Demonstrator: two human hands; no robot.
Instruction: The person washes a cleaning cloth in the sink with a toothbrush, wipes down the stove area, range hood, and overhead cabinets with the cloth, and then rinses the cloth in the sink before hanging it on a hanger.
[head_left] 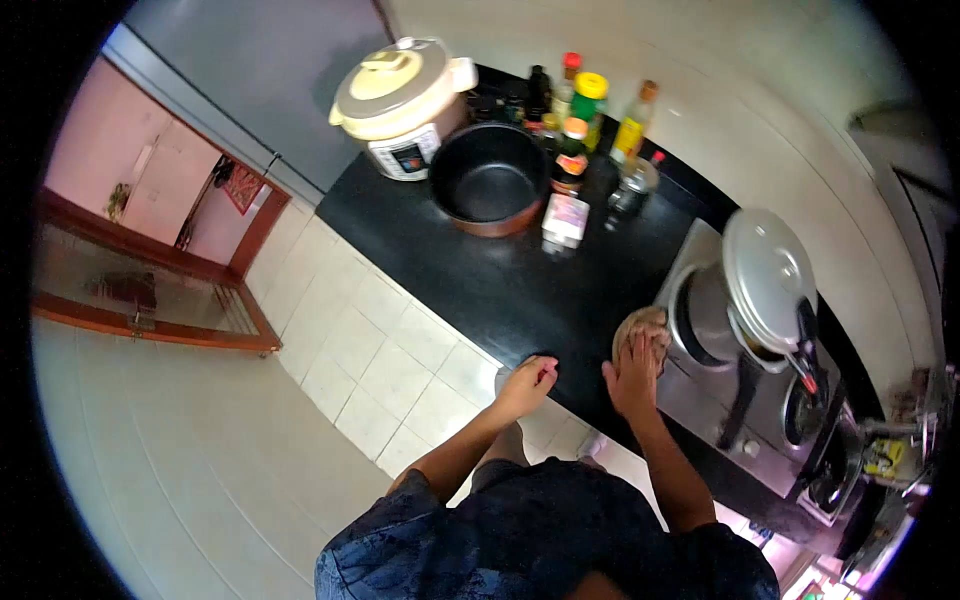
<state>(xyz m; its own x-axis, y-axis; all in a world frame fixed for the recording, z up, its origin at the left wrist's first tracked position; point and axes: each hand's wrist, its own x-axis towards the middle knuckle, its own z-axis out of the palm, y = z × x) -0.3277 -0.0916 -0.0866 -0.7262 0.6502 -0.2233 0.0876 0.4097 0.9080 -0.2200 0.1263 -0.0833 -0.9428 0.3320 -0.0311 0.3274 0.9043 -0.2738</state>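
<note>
No brand or label here is sharp enough to read; the print on the bottles and on the small carton is blurred.

Taking the dark pot (489,180) as landmark: to its left, at the far end of the black desk (450,260), stands a cream rice cooker (403,105) with its lid down and a dark panel on its front, almost touching the pot. Left of that and lower lies the pale tiled floor (360,350), with a wooden-framed glass door (150,290) beyond it.

The pot itself is empty, black inside with a brownish outer wall. Behind it and to its right crowd several bottles (580,110), one with a red cap, one green with a yellow cap, one of yellow liquid. A small white and pink carton (565,218) stands just right of the pot, and a glass jar (633,188) beside that.

Below the pot, at the near edge of the desk, the left hand (528,385) rests with its grip curled loosely, fingertips on the edge, pinching nothing that can be made out.

Farther right of the pot and nearer the person, the right hand (636,372) lies flat with its grip spread over a round brownish plate (640,330), which sits on the desk touching the left side of a steel stove (740,400). The hand covers the plate's near half; what is on it cannot be told.

On the stove stands a steel pan (715,315), partly under a grey lid (768,275) that is shifted to its right. A dark handle (805,345) with a red tip juts out beneath the lid.
</note>
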